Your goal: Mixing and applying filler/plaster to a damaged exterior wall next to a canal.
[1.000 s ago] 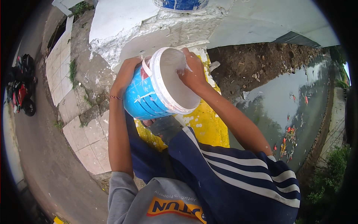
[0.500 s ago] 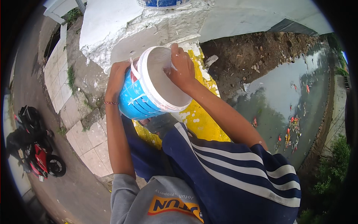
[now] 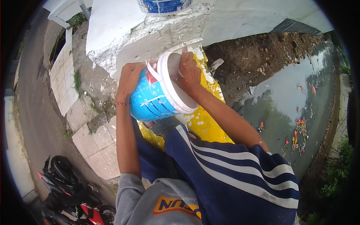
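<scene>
A light-blue plastic paint bucket (image 3: 152, 99) with a white rim is tilted on its side before me, its mouth facing right. White smears mark its wall, and the inside I can see looks whitish. My left hand (image 3: 130, 80) is closed on the bucket's left side near the base, the fingers partly hidden behind it. At the mouth, my right hand (image 3: 188, 74) grips the far right part of the rim, with one finger stretched up along it. What its other fingers touch inside is hidden. Below the bucket is my foot in a dark sandal (image 3: 165, 125).
I am over a yellow ledge (image 3: 206, 122) spattered white. Ahead, a second blue bucket (image 3: 164, 6) stands on a rough white wall (image 3: 112, 37). Murky water (image 3: 277, 108) with floating litter lies to the right. Left are broken tiles (image 3: 99, 144), a road (image 3: 35, 101) and a red-black motorbike (image 3: 90, 213).
The motorbike has come nearer along the road at left. The bucket and both hands have shifted slightly right in view, and my right index finger now points up more.
</scene>
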### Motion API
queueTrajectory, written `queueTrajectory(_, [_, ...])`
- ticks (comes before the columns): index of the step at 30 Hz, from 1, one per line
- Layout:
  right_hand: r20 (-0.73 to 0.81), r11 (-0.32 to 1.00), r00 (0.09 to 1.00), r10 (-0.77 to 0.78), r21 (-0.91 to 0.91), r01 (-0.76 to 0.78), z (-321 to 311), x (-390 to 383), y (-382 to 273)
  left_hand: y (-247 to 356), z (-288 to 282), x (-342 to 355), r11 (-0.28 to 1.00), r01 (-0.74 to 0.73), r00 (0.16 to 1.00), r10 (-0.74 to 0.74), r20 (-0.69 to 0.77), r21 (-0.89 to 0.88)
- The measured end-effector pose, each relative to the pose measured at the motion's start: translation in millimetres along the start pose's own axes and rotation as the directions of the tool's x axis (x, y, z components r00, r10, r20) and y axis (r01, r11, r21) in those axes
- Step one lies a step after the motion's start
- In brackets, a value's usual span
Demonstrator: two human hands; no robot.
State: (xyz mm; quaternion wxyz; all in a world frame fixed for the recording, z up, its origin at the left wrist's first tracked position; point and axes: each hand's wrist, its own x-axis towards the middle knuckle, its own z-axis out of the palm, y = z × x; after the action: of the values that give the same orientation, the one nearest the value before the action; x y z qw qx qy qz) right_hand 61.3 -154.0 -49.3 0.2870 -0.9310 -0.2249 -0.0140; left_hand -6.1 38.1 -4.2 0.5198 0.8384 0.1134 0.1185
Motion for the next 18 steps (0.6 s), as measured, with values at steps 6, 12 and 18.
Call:
queueTrajectory(6, [-0.13,0.97,0.984,-0.125,0.194,0.149,13,-1,33,13,1,-2,0.996,0.086,0.994,-0.086,0.067,0.0])
queueTrajectory(12, [-0.037,0.966,0.988,-0.15,0.207,0.154,-1,3,6,-24,-18,-5,0.966,0.138,0.989,-0.124,0.078,-0.218])
queueTrajectory(18, [0.02,0.993,0.995,-0.096,0.068,0.094,-10,8,-19,-32,-27,-8,0.956,0.149,0.988,-0.157,-0.01,-0.254])
